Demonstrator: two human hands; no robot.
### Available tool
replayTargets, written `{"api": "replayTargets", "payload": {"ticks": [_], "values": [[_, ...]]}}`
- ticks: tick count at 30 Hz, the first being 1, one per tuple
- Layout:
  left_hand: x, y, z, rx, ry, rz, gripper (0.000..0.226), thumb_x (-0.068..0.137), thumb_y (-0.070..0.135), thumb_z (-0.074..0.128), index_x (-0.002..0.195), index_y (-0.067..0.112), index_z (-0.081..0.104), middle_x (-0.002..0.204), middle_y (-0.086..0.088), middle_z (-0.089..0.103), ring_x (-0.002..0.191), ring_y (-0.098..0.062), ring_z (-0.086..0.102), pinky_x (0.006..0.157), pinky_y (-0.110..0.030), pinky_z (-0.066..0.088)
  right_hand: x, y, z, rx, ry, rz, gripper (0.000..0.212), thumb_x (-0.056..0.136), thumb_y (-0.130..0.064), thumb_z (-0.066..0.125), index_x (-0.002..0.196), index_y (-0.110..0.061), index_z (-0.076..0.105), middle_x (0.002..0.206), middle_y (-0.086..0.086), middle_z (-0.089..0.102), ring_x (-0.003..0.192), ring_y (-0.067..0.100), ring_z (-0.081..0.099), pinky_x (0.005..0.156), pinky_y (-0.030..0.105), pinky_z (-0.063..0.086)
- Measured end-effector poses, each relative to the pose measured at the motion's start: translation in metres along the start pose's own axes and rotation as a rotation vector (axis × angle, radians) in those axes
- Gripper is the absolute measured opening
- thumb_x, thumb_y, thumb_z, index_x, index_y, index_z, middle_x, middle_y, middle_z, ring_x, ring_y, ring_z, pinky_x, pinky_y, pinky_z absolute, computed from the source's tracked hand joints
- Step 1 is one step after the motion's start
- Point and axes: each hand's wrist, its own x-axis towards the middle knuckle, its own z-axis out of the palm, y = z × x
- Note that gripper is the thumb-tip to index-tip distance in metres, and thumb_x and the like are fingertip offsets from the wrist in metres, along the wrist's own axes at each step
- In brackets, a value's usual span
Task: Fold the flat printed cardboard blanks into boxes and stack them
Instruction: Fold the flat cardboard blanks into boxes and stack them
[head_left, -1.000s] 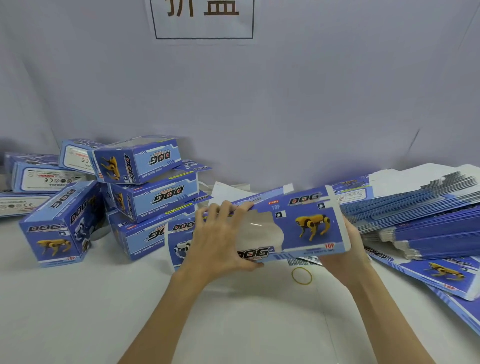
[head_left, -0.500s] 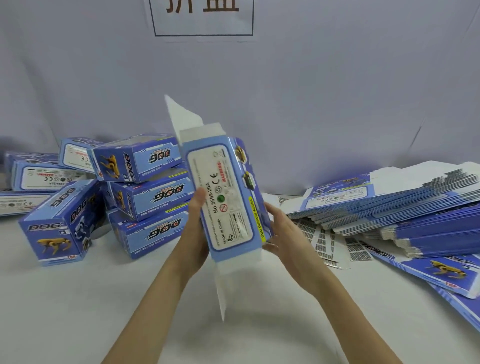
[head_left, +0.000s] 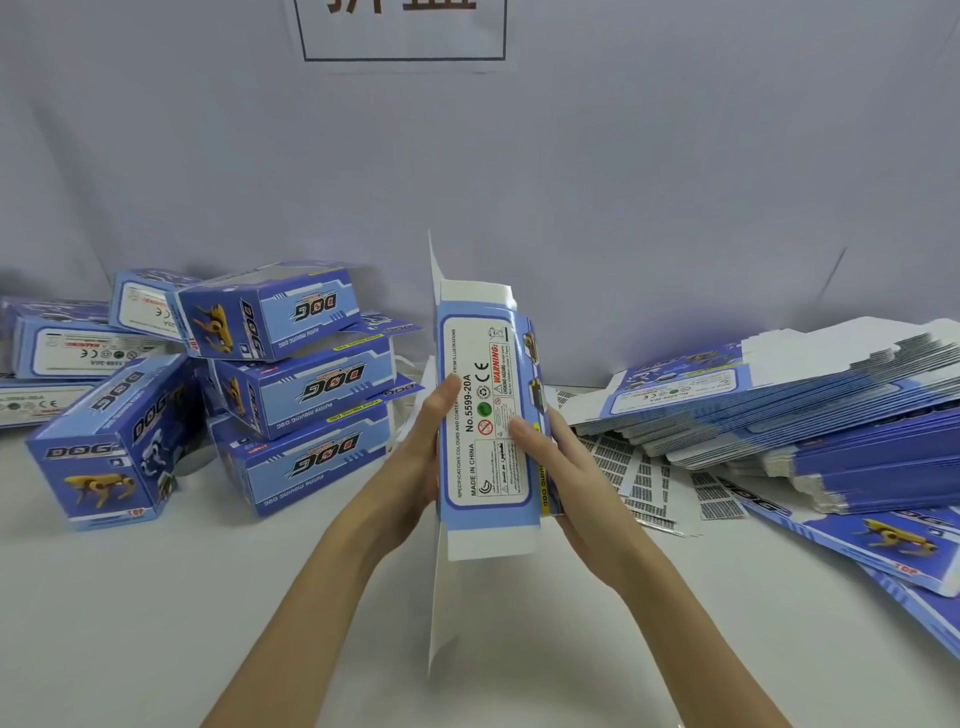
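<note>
Standing upright between both hands, the half-opened box (head_left: 485, 415) is held above the middle of the counter (head_left: 156, 623), with its white label panel (No.5599-20A, CE mark, warning text) facing the camera. End flaps are still loose: a white one sticks up at the top and a long one hangs down off the bottom left corner. Left hand (head_left: 415, 467) presses against the left edge, thumb lying on the label side, the other fingers hidden behind the box, so it's gripping it from that side. Right hand (head_left: 566, 467) wraps the right edge, thumb on the label and the rest curled round the far side. To the left there's a messy pile of finished boxes (head_left: 291, 384), blue with "DOG" and a yellow robot dog printed on them, some stacked three high, one standing nearer the camera, a few more lying behind. On the right sits a thick stack of flat blanks (head_left: 810, 415), fanned out a bit, with a few loose blanks (head_left: 893, 545) spilling toward the counter's near right edge. Sheets of barcode stickers (head_left: 644, 483) lie between the box and that stack. Behind everything hangs a grey backdrop with a framed sign (head_left: 404, 31) at top.
</note>
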Motion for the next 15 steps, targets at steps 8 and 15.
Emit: {"api": "replayTargets", "payload": {"ticks": [8, 15], "values": [[0.0, -0.005, 0.003, -0.037, 0.046, 0.117, 0.073, 0.076, 0.066, 0.058, 0.137, 0.025, 0.058, 0.108, -0.001, 0.08, 0.091, -0.026, 0.079, 0.064, -0.029, 0.062, 0.001, 0.004, 0.01, 0.005, -0.027, 0.048, 0.052, 0.099, -0.053, 0.061, 0.146, -0.033, 0.054, 0.131, -0.005, 0.075, 0.119, 0.018, 0.073, 0.088, 0.028, 0.061], [-0.001, -0.01, 0.013, -0.022, 0.057, 0.155, 0.093, 0.064, 0.078, 0.065, 0.142, 0.029, 0.054, 0.11, -0.002, 0.079, 0.091, -0.028, 0.079, 0.064, -0.032, 0.063, -0.002, 0.003, 0.02, 0.008, -0.068, 0.09, 0.055, 0.101, -0.047, 0.064, 0.149, -0.022, 0.055, 0.111, -0.001, 0.081, 0.098, 0.015, 0.079, 0.08, 0.028, 0.061]]}}
